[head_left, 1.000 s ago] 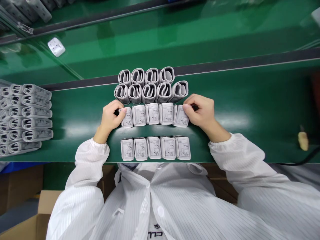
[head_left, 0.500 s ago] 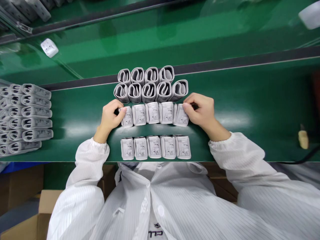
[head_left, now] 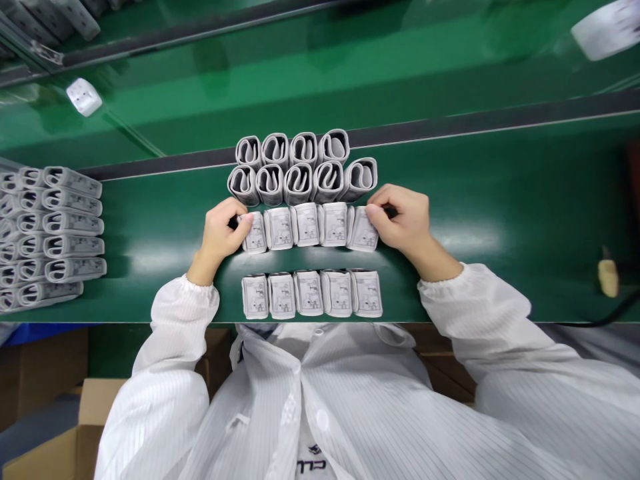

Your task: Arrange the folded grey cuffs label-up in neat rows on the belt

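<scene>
A row of several rolled grey-white cuffs (head_left: 307,225) with printed drawings lies on the green bench between my hands. My left hand (head_left: 223,227) is closed, with thumb and fingers gripping the leftmost cuff (head_left: 256,235) of that row. At the other end, my right hand (head_left: 401,217) pinches the upper right corner of the rightmost cuff (head_left: 363,231). The fingertips behind both cuffs are hidden. Nearer my body, a second row of similar cuffs (head_left: 309,293) lies print side up. Just beyond my hands, more rolled cuffs (head_left: 299,181) show their spiral ends in two rows.
Stacked rolled cuffs (head_left: 75,212) stand at the left of the bench (head_left: 500,200). A small yellowish-handled object (head_left: 609,277) lies at the right, by a dark cable. White sockets (head_left: 85,97) are on the green back panel. An open cardboard box (head_left: 55,450) is below left.
</scene>
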Motion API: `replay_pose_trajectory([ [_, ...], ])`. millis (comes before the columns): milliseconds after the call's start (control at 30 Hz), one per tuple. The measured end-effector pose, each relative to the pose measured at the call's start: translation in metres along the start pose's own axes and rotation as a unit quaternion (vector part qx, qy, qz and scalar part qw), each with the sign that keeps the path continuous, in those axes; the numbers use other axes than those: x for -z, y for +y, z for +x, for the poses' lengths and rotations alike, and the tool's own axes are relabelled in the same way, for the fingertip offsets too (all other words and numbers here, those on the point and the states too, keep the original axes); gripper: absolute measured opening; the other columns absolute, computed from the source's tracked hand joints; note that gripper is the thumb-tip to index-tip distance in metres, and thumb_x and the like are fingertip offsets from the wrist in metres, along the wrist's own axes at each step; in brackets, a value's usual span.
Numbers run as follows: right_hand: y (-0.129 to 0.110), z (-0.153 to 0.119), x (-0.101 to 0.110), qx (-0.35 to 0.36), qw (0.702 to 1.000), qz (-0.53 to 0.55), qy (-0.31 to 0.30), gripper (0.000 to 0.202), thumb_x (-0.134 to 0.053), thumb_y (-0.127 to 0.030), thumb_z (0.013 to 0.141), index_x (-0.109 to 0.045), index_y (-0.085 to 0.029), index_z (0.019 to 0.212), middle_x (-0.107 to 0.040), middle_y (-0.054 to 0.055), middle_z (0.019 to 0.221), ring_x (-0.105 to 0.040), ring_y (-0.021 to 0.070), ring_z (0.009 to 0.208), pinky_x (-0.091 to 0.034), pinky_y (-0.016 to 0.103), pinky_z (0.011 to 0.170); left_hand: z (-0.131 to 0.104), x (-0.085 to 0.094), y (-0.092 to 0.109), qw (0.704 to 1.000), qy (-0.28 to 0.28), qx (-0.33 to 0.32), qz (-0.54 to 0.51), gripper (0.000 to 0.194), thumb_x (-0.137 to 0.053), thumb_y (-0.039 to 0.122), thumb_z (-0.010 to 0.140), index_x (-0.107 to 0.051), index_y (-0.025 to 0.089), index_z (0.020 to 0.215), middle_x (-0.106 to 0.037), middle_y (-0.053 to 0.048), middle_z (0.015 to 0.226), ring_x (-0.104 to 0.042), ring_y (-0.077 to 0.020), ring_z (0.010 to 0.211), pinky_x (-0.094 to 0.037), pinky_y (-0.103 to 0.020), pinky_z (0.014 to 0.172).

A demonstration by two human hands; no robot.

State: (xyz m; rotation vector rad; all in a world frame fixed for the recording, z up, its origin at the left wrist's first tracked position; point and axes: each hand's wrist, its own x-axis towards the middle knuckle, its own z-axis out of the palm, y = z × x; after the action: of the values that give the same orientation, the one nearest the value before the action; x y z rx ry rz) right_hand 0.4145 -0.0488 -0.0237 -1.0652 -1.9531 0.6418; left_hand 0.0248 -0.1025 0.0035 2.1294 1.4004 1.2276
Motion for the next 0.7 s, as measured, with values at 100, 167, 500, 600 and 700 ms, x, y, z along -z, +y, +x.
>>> replay_pose_trajectory([
  [100, 0.0002, -0.0001, -0.0001, 0.015, 1.000, 0.009, 0.006, 0.038, -0.067, -0.049, 0.104, -0.057, -0.028, 0.074, -0.065, 0.002, 0.071, -0.056, 0.0199, 0.059, -0.042, 0.040, 0.056, 0.0002, 0.0002, 0.0006, 1.000, -0.002, 0.006, 0.006, 0.049, -0.061, 0.058, 0.110, -0.059, 0.023, 0.075, -0.070, -0.003, 0.075, -0.063, -0.0164, 0.070, -0.049, -0.034, 0.066],
  [167, 0.0006, -0.0001, -0.0004, 0.033, 0.999, 0.018, 0.014, 0.035, -0.067, -0.045, 0.105, -0.058, -0.028, 0.076, -0.065, 0.001, 0.071, -0.055, 0.0194, 0.059, -0.041, 0.040, 0.056, 0.0003, 0.0003, 0.0006, 1.000, -0.002, 0.003, 0.006, 0.049, -0.061, 0.057, 0.110, -0.059, 0.023, 0.075, -0.070, -0.003, 0.075, -0.063, -0.0163, 0.070, -0.049, -0.034, 0.066],
  [500, 0.0018, -0.0002, -0.0009, 0.041, 0.999, 0.020, 0.014, 0.034, -0.067, -0.042, 0.105, -0.057, -0.027, 0.076, -0.064, 0.001, 0.071, -0.055, 0.0194, 0.059, -0.041, 0.039, 0.056, 0.0000, 0.0009, -0.0004, 1.000, 0.003, -0.022, -0.001, 0.041, -0.065, 0.047, 0.110, -0.060, 0.022, 0.077, -0.071, -0.002, 0.077, -0.065, -0.0150, 0.071, -0.049, -0.032, 0.067],
  [600, 0.0020, 0.0000, -0.0010, 0.047, 0.999, 0.020, 0.015, 0.032, -0.067, -0.041, 0.104, -0.057, -0.027, 0.077, -0.064, 0.001, 0.071, -0.055, 0.0191, 0.058, -0.040, 0.039, 0.055, -0.0002, 0.0009, -0.0003, 1.000, -0.001, -0.014, 0.006, 0.044, -0.064, 0.051, 0.110, -0.059, 0.023, 0.076, -0.071, -0.002, 0.076, -0.065, -0.0157, 0.070, -0.049, -0.033, 0.066],
  [700, 0.0023, -0.0001, -0.0007, 0.043, 0.999, 0.015, 0.013, 0.033, -0.067, -0.042, 0.105, -0.057, -0.027, 0.077, -0.065, 0.001, 0.071, -0.055, 0.0190, 0.059, -0.040, 0.039, 0.055, -0.0001, 0.0009, -0.0005, 1.000, -0.003, -0.010, 0.007, 0.045, -0.063, 0.052, 0.110, -0.059, 0.023, 0.077, -0.070, -0.002, 0.076, -0.064, -0.0159, 0.070, -0.049, -0.033, 0.066],
])
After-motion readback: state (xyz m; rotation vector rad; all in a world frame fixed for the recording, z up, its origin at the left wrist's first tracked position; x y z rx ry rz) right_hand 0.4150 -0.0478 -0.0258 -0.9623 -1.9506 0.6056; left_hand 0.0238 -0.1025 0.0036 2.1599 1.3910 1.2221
